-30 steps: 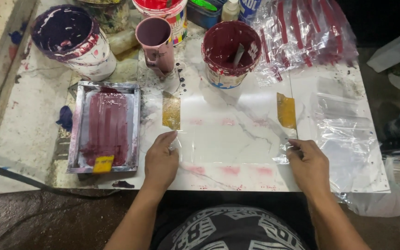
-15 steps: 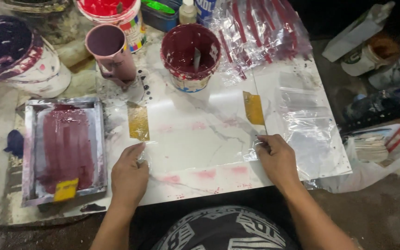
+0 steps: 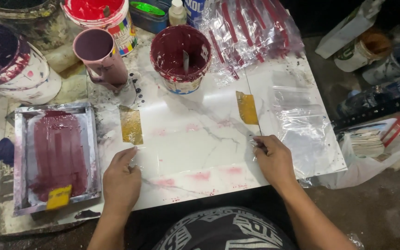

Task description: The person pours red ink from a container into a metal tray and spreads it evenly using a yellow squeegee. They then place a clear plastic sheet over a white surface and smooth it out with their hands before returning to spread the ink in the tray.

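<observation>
A thin clear plastic bag [image 3: 195, 155] lies flat on the white marbled board [image 3: 186, 125], between two yellow tape strips [image 3: 131, 125] [image 3: 247, 107]. My left hand [image 3: 121, 178] pinches the bag's left end just below the left strip. At the bag's right end, my right hand [image 3: 274, 159] pinches its edge below the right strip. The bag is nearly see-through and its outline is faint.
A framed printing screen [image 3: 56, 157] smeared with maroon ink and holding a yellow card [image 3: 59, 196] lies to the left. Behind stand a maroon paint bucket [image 3: 181, 55], a pink mug [image 3: 99, 53], a red paint tub [image 3: 96, 14] and a purple bucket [image 3: 5, 60]. Clear bags [image 3: 302, 125] are stacked at the right, and red-striped ones [image 3: 251, 32] behind.
The view has swung to the right and now shows more of the floor clutter there. Both hands keep their places at the bag's two ends.
</observation>
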